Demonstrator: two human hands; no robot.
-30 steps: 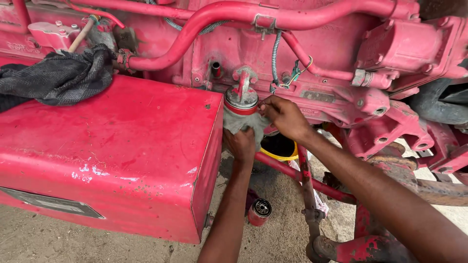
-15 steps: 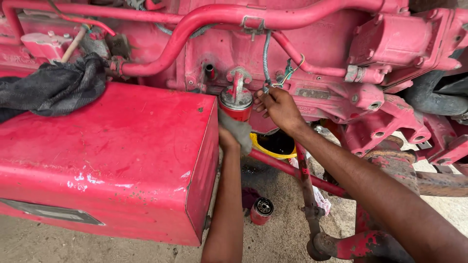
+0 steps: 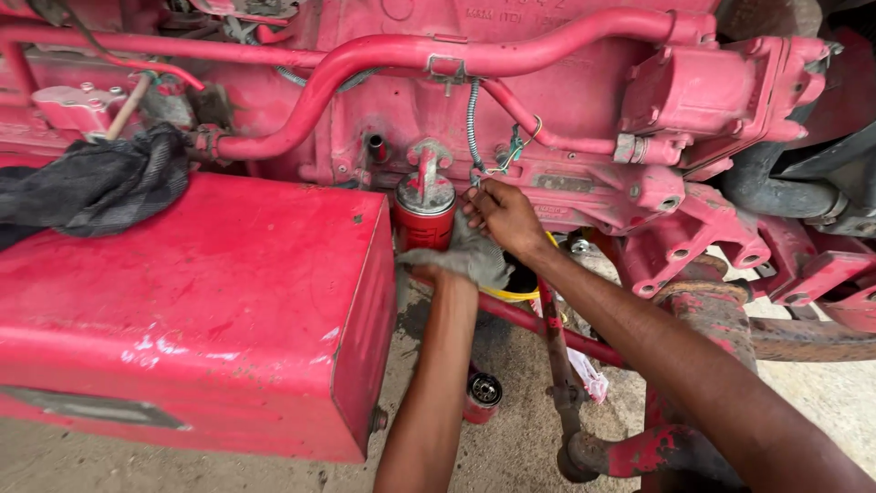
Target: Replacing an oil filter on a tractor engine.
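Note:
A red cylindrical oil filter (image 3: 424, 217) with a grey metal top stands upright under a red mount on the engine block (image 3: 566, 110). My left hand (image 3: 449, 267) reaches up from below and grips the filter's lower part through a grey rag (image 3: 476, 260); the rag hides most of that hand. My right hand (image 3: 502, 215) comes in from the right. Its curled fingers press on the filter's upper right edge, just below a bunch of thin wires (image 3: 506, 155).
A big red metal box (image 3: 201, 301) fills the left, with a dark cloth (image 3: 91, 187) lying on its top. Another filter canister (image 3: 482, 397) lies on the dirt ground below. A yellow container (image 3: 525, 294) sits behind my right wrist. Red pipes (image 3: 411, 50) and rods (image 3: 557, 347) cross the space.
The view has shifted closer. More of the filter's red body now shows above the rag, and my left hand sits lower on it. My right hand stays at its upper right.

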